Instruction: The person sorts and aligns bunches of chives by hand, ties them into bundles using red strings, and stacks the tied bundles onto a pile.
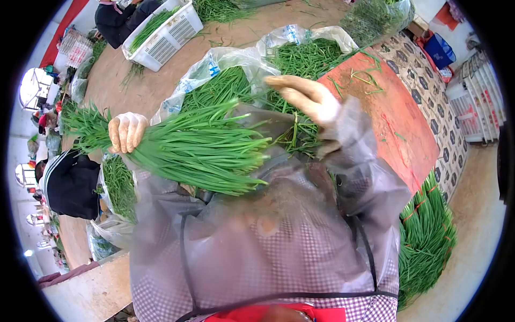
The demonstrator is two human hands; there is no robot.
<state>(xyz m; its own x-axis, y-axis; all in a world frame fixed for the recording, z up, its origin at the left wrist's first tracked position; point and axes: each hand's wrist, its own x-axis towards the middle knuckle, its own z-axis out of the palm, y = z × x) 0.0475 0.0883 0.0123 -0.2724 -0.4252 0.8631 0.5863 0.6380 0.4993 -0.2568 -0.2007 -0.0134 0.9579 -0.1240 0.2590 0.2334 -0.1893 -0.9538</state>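
My left hand point(127, 132), in a pale glove, is wrapped round a thick bunch of long green chives point(206, 150). The stalks lie sideways across the front of my body, fanning out to the right, while their thinner ends stick out left of my fist. My right hand point(308, 99), also gloved, is raised with its fingers stretched out and holds nothing. It is apart from the bunch, above loose green stalks point(300, 131). Behind the hands, two open clear plastic bags hold more chives, one in the middle point(220, 88) and one farther right point(306, 56).
To my right is a reddish board point(397, 123) with scattered stalks. Tied bundles of chives point(427, 241) lie below it. A white crate point(165, 40) of greens stands at the back left. Other people point(72, 182) sit at the left and back. Stacked white crates point(477, 99) are far right.
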